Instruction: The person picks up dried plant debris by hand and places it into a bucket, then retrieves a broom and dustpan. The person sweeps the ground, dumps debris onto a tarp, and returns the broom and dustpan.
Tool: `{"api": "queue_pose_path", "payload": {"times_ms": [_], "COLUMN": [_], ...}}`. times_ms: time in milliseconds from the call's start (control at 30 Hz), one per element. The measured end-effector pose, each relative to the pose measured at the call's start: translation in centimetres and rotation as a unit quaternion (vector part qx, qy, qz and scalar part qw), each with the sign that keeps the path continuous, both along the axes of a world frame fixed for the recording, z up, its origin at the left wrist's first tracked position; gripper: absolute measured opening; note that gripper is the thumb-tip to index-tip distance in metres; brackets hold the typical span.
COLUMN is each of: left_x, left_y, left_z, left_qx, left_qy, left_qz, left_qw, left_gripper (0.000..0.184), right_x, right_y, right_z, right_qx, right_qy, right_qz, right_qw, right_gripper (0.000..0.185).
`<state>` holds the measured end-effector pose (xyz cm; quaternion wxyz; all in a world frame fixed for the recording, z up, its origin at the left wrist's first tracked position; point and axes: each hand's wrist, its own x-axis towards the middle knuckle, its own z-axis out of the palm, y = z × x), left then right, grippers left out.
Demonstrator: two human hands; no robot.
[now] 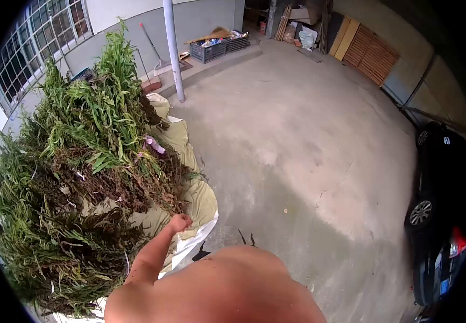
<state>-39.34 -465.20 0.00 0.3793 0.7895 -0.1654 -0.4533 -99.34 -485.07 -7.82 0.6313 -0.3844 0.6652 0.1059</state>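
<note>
My left hand [180, 222] is loosely curled, with nothing visible in its fingers. It appears over the edge of a pale green-yellow cloth sheet [203, 202]; whether it touches the cloth I cannot tell. Close by, a big heap of uprooted leafy plants [96, 116] lies on that sheet, with brown roots facing the open yard. Darker, wilted bundles [82, 242] lie nearer to me. A pinkish strip [154, 144] shows among the stems. My right hand is out of view.
A metal post [173, 51] stands beyond the heap. Behind it are a broom [160, 64], a dustpan [150, 84] and filled plastic crates [208, 52]. Wooden slatted panels [370, 51] lean at the far right wall. A dark car [442, 177] is parked at right on the concrete floor [297, 145].
</note>
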Motion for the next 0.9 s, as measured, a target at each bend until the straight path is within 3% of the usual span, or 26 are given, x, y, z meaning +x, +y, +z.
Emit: {"api": "queue_pose_path", "payload": {"times_ms": [133, 200, 333, 367, 433, 467, 500, 533, 567, 600, 633, 700, 767, 800, 833, 867, 900], "left_x": [7.2, 10.2, 13.2, 13.2, 13.2, 13.8, 14.1, 14.4, 14.5, 15.3, 17.1, 24.2, 29.6, 33.6, 38.1, 43.0, 47.7], "left_y": [-15.9, -21.0, -23.8, -23.2, -22.4, -21.2, -21.3, -21.3, -22.0, -23.0, -23.3, -25.3, -27.3, -31.5, -35.9, -39.0, -41.9], "left_z": [1.7, -1.1, -7.2, -8.0, -8.9, -9.4, -9.0, -8.6, -6.6, -5.8, -6.5, -9.3, -13.3, -11.1, -8.0, -8.0, -7.8], "left_qx": [-0.086, -0.087, 0.044, 0.106, 0.162, 0.099, 0.057, 0.028, 0.113, 0.196, 0.239, 0.214, 0.171, 0.197, 0.22, 0.157, 0.097], "left_qy": [-0.032, -0.04, 0.016, 0.081, 0.168, 0.355, 0.44, 0.514, 0.387, 0.247, 0.278, 0.18, 0.106, 0.15, 0.188, 0.205, 0.222], "left_qz": [-0.001, 0.013, 0.079, 0.101, 0.155, 0.319, 0.397, 0.472, 0.412, 0.335, 0.303, 0.164, 0.076, 0.212, 0.344, 0.343, 0.341], "left_qw": [0.996, 0.995, 0.996, 0.986, 0.96, 0.873, 0.803, 0.716, 0.817, 0.888, 0.88, 0.946, 0.977, 0.945, 0.893, 0.903, 0.909], "left_gripper": [0.019, 0.021, 0.023, 0.021, 0.023, 0.024, 0.025, 0.026, 0.026, 0.026, 0.023, 0.02, 0.018, 0.019, 0.019, 0.018, 0.017], "right_x": [5.1, 6.6, 9.6, 11.7, 23.7, 25.8, 30.5, 34.1, 37.1, 41.9, 47.1, 57.8, 62.7, 65.2, 66.8, 68.5, 70.8], "right_y": [-11.5, -17.6, -31.8, -36.2, -45.6, -51.5, -55.5, -60.6, -65.8, -68.0, -69.9, -74.5, -75.4, -75.3, -76.4, -76.6, -75.8], "right_z": [-1.8, -4.0, -7.4, -6.9, 5.2, 2.5, 4.3, 5.0, 4.3, 6.4, 8.5, 8.3, 6.3, 5.4, 3.3, 3.1, 2.6], "right_qx": [-0.009, -0.002, 0.006, 0.005, -0.047, -0.009, -0.089, -0.09, -0.075, -0.141, -0.205, -0.256, -0.204, -0.167, -0.026, 0.069, -0.003], "right_qy": [0.015, 0.023, -0.003, -0.013, -0.032, -0.02, 0.003, -0.006, -0.063, -0.055, -0.049, -0.095, -0.105, -0.088, -0.125, -0.168, -0.087], "right_qz": [0.016, 0.03, 0.026, 0.017, 0.052, -0.015, 0.039, 0.074, 0.071, 0.074, 0.075, 0.045, 0.043, 0.055, 0.087, 0.138, 0.187], "right_qw": [1.0, 0.999, 1.0, 1.0, 0.997, 1.0, 0.995, 0.993, 0.993, 0.986, 0.975, 0.961, 0.972, 0.98, 0.988, 0.974, 0.978], "right_gripper": [0.01, 0.01, 0.012, 0.012, 0.019, 0.022, 0.02, 0.008, 0.002, 0.004, 0.009, 0.007, 0.012, 0.008, 0.005, 0.006, 0.008]}}
